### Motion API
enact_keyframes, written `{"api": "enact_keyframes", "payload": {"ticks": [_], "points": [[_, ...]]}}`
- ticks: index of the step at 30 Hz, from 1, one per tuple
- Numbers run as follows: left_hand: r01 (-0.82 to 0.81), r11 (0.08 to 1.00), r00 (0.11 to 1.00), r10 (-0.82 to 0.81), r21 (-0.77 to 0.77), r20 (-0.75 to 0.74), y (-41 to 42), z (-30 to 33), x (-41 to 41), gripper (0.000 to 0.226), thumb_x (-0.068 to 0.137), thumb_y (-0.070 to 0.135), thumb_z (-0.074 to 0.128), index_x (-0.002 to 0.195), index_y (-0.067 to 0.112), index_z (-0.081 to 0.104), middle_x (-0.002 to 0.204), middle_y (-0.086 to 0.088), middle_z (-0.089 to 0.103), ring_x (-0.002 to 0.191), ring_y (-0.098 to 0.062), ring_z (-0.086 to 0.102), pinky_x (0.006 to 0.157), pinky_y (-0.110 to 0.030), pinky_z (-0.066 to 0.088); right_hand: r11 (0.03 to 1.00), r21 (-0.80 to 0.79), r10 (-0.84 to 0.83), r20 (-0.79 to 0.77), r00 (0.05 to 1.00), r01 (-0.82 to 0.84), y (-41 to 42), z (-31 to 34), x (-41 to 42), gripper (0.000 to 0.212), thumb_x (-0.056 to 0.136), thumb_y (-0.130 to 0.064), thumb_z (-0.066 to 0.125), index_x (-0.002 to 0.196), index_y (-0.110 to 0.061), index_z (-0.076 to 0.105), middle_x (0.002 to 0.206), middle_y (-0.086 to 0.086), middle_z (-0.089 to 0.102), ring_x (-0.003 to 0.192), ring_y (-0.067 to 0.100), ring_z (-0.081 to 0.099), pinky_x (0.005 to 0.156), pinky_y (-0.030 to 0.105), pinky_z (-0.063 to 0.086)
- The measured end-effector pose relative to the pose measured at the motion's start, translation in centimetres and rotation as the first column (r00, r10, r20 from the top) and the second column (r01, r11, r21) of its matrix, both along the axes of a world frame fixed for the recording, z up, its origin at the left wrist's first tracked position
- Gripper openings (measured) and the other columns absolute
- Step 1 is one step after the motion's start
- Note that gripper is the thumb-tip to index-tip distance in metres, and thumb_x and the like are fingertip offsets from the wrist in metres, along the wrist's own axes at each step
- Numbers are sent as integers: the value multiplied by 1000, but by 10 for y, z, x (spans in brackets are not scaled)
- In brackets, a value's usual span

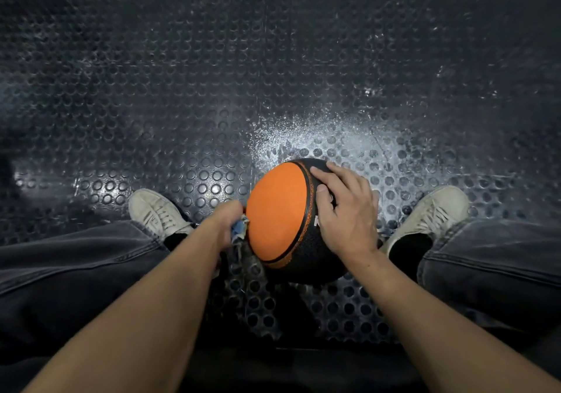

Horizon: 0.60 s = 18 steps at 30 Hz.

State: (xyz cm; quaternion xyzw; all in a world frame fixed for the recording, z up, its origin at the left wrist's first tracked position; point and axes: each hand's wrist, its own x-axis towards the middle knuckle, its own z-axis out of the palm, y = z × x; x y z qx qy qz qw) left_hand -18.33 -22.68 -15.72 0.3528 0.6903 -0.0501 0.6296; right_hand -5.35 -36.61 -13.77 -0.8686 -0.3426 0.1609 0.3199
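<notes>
Bare forearms (170, 301) reach down from the lower edge toward the work between the person's feet. The left hand (226, 219), blurred by motion, appears to clutch a small blue-grey cloth (240, 229) and presses it against the left flank of the ball (279, 210); the exact lie of its fingers cannot be made out. The right hand (346, 213) lies spread and flat over the upper right of the ball, fingers relaxed across the black panel, thumb beside the seam. It clasps nothing and only steadies the ball.

The ball, orange on its near face and black elsewhere, rests on the studded dark floor (212, 88), midway between the left shoe (154, 210) and the right shoe (434, 210). Dark trouser legs (76, 256) frame both sides. A pale speckled patch (318, 137) marks the floor just beyond the ball; whether it is moisture or glare cannot be told.

Step in hand, as judged: wiping the ball's surface, with the orange panel under the cloth. The next move likely calls for the right hand to roll the ball a little, bringing an unwiped panel round to the cloth, while holding it firmly enough that it does not slip away over the studs.
</notes>
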Motion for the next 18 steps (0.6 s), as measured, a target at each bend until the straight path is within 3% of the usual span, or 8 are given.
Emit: {"api": "enact_keyframes", "payload": {"ticks": [3, 6, 8, 10, 12, 15, 17, 18], "points": [[137, 990, 991, -137, 24, -6, 17, 7, 10, 12, 93, 3, 48, 91, 0, 60, 66, -11, 61, 45, -20, 56, 37, -24, 46, 1000, 21, -10, -18, 1000, 10, -3, -2, 2, 52, 91, -46, 30, 127, -33, 66, 137, -9, 57, 130, 18, 45, 108, 53, 34], [211, 971, 975, -217, 111, 46, 33, 18, 32, 16, 93, 4, 49, 84, 1, 62, 70, -11, 61, 43, -16, 54, 41, -26, 45, 999, 32, 16, 3, 1000, -16, -4, -3, 1, 49, 91, -44, 33, 124, -33, 68, 136, -9, 59, 129, 18, 47, 107, 56, 35], [333, 916, 930, -359, 224, 84, 38, 26, 52, 17, 93, 12, 52, 83, 6, 64, 82, -11, 65, 53, -16, 57, 53, -30, 48, 999, 22, 37, 16, 999, -37, -1, -1, -1, 49, 90, -44, 33, 124, -34, 68, 136, -10, 59, 131, 17, 45, 109, 55, 33], [480, 789, 832, -548, 383, 85, 31, 41, 73, 22, 92, 32, 55, 89, 16, 69, 102, -6, 69, 81, -19, 65, 79, -36, 53, 999, -3, 44, 32, 999, -44, 3, 2, -5, 51, 90, -43, 31, 126, -35, 66, 139, -11, 57, 133, 15, 43, 111, 50, 30], [543, 616, 723, -689, 571, 55, 7, 52, 81, 25, 92, 36, 50, 99, 23, 70, 112, 3, 68, 103, -15, 61, 97, -34, 45, 999, -27, 34, 47, 998, -33, 5, 2, -10, 54, 90, -39, 28, 130, -32, 63, 141, -9, 56, 135, 16, 42, 111, 46, 29], [427, 264, 634, -770, 865, -78, -34, 57, 58, 30, 99, 25, 41, 117, 19, 65, 112, 10, 66, 103, -7, 58, 93, -25, 42, 999, -12, -34, 81, 996, 35, 5, -1, -13, 52, 92, -31, 29, 132, -21, 59, 138, -3, 59, 133, 21, 47, 109, 48, 33], [308, 205, 647, -761, 929, -47, -40, 47, 34, 31, 100, 21, 40, 120, 16, 64, 118, 2, 66, 109, -11, 59, 95, -25, 44, 999, -10, -47, 30, 998, 47, 5, 2, -14, 46, 93, -29, 32, 131, -20, 55, 135, -3, 60, 131, 19, 48, 109, 50, 33], [306, 273, 704, -710, 912, -24, -36, 41, 26, 30, 101, 22, 39, 117, 17, 64, 113, -2, 67, 104, -14, 60, 89, -25, 46, 999, -9, -37, 3, 999, 37, 6, 4, -15, 43, 93, -29, 34, 130, -20, 55, 134, -3, 60, 131, 18, 48, 110, 50, 32]]}}
